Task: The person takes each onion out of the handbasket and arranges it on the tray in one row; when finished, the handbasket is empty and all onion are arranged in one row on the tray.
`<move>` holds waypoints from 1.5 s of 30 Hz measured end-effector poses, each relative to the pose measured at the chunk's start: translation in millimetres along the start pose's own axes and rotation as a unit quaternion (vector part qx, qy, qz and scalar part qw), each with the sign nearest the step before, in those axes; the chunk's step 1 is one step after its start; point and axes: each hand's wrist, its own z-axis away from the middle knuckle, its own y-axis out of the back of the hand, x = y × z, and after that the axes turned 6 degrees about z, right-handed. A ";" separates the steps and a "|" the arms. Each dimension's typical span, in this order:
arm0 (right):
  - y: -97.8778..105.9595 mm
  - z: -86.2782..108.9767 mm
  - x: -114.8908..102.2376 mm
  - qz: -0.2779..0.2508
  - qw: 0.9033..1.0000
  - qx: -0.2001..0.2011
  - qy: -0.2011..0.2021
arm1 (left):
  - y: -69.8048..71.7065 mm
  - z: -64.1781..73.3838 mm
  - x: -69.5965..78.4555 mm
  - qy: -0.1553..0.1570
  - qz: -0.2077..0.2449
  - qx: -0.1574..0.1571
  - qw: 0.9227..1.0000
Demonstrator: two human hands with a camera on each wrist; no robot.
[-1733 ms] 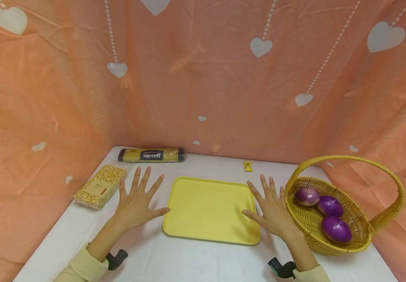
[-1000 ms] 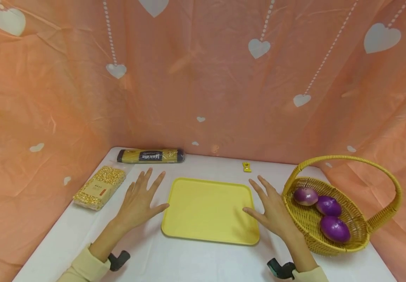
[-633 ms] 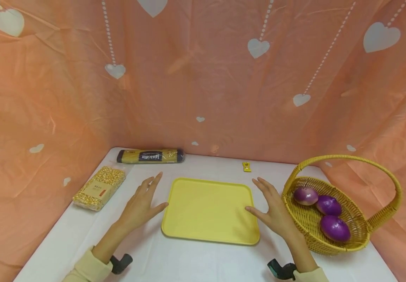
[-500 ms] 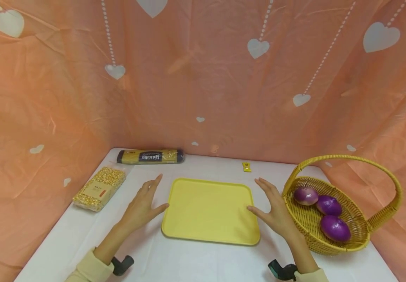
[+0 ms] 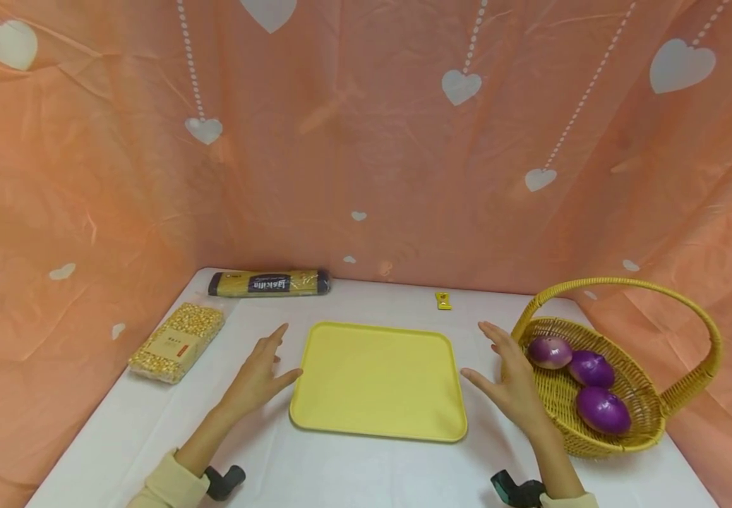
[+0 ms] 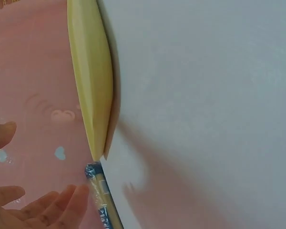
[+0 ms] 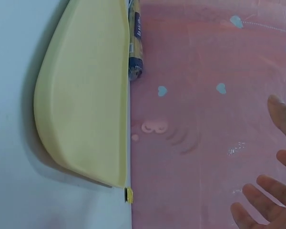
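Observation:
My left hand (image 5: pixel 256 379) hovers at the left side of a yellow tray (image 5: pixel 378 381), its thumb near the rim and its fingers apart, holding nothing. On the other side, my right hand (image 5: pixel 513 384) hangs between the tray and a wicker basket (image 5: pixel 648 416), relaxed and holding nothing. Three purple onions lie in the basket: one paler onion (image 5: pixel 550 351), a middle onion (image 5: pixel 591 368) and a front onion (image 5: pixel 603 410). The left wrist view has the tray's edge (image 6: pixel 91 81) beside the left fingers. In the right wrist view, the right fingers (image 7: pixel 262 202) are spread.
At the back left lies a pack of spaghetti (image 5: pixel 270 283). A bag of corn kernels (image 5: pixel 178 342) sits at the left table edge. Behind the tray is a small yellow wrapped packet (image 5: pixel 443 301). An orange curtain (image 5: pixel 366 141) with hearts encloses the white table.
Both hands have gone from widely spread fingers to a looser, sideways pose. The right hand has shifted right, toward the basket. Tray, basket, onions and packs stay in place.

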 end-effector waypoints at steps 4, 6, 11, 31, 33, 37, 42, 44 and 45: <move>2.5 0.2 0.4 -0.007 1.000 0.010 -0.004 | -1.2 -1.2 -3.0 0.018 0.006 -0.002 1.000; 3.3 0.4 1.2 -0.010 1.000 0.016 -0.005 | -1.6 -2.1 -3.9 0.024 0.011 -0.004 1.000; 6.8 0.3 1.2 -0.019 0.999 0.032 -0.014 | -3.0 -3.5 -6.7 0.034 0.034 -0.010 0.999; 32.2 -1.3 -22.9 -0.018 0.997 0.059 -0.052 | -12.9 -1.5 -27.0 0.096 0.133 -0.057 0.985; 32.9 -0.5 -21.7 -0.021 0.996 0.059 -0.058 | -13.7 -1.8 -27.6 0.103 0.146 -0.062 0.982; 34.7 0.6 -19.0 -0.029 0.996 0.057 -0.057 | -15.5 -2.5 -28.9 0.103 0.152 -0.071 0.980; 38.3 1.3 -16.6 -0.037 0.996 0.058 -0.056 | -17.7 -2.8 -28.4 0.104 0.150 -0.075 0.980; 40.2 1.7 -16.0 -0.039 0.995 0.060 -0.065 | -18.2 -2.8 -27.8 0.106 0.149 -0.075 0.980; 41.2 2.0 -15.7 -0.042 0.995 0.061 -0.071 | -18.4 -2.9 -27.5 0.107 0.147 -0.076 0.980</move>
